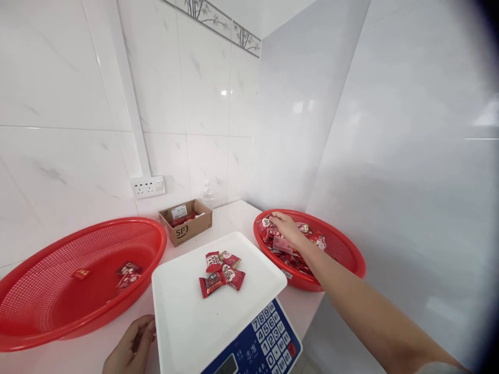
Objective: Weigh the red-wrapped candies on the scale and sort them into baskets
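Observation:
My right hand [286, 228] reaches into the right red basket [351, 257]. Its fingertips pinch a small red wrapped candy [266, 223] with white lettering, above a heap of red and pink packets [286, 244]. My left hand [134, 344] rests by the left edge of a white weighing tray [183, 317], fingers curled in, with nothing visible in them. Whether it touches the tray is hard to tell. Near the tray's middle lies a small cluster of red wrapped candies [234, 276]. Below the tray shows the scale's blue keypad panel [268, 337]; its display is partly cut off.
A larger red basket [154, 244] on the left holds a few red packets [128, 275]. Behind the tray stand a cardboard box [193, 228] with red packets inside and a clear plastic bottle [208, 194]. Tiled walls with a socket [148, 187] close off the back and right.

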The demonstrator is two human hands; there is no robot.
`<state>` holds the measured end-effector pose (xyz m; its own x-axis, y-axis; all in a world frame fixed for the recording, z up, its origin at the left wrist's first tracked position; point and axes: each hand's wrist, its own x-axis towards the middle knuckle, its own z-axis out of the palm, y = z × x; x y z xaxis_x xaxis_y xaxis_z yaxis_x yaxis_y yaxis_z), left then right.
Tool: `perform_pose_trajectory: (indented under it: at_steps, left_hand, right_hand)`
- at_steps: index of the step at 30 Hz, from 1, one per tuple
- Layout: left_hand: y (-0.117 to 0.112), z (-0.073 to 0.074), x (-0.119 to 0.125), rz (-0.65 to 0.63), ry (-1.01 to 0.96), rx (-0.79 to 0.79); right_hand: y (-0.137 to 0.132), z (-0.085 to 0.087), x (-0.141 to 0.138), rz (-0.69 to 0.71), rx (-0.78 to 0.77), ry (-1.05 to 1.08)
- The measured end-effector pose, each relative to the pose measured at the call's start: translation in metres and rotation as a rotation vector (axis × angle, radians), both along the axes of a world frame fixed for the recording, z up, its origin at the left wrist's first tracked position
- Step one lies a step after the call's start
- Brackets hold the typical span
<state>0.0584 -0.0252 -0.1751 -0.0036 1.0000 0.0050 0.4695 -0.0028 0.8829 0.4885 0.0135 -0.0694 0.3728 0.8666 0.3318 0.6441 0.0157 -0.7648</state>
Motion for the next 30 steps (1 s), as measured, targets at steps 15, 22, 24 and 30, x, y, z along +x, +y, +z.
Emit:
perform_pose_trajectory:
  at_steps: [15,22,24,30]
  left_hand:
    - [-0.006,0.009,0.002,0.026,0.029,0.053]
    - [-0.007,0.012,0.003,0.024,0.033,0.071]
    - [-0.007,0.012,0.003,0.020,0.042,0.064]
    - [-0.009,0.014,0.004,-0.004,0.056,0.046]
  right_hand:
    - [0.010,-0.006,-0.123,0.472,-0.114,-0.097]
    - [-0.006,0.001,-0.138,0.459,-0.127,-0.184]
    - [-0.012,0.004,-0.141,0.442,-0.101,-0.232]
    - [-0.029,0.009,-0.149,0.620,-0.224,-0.463]
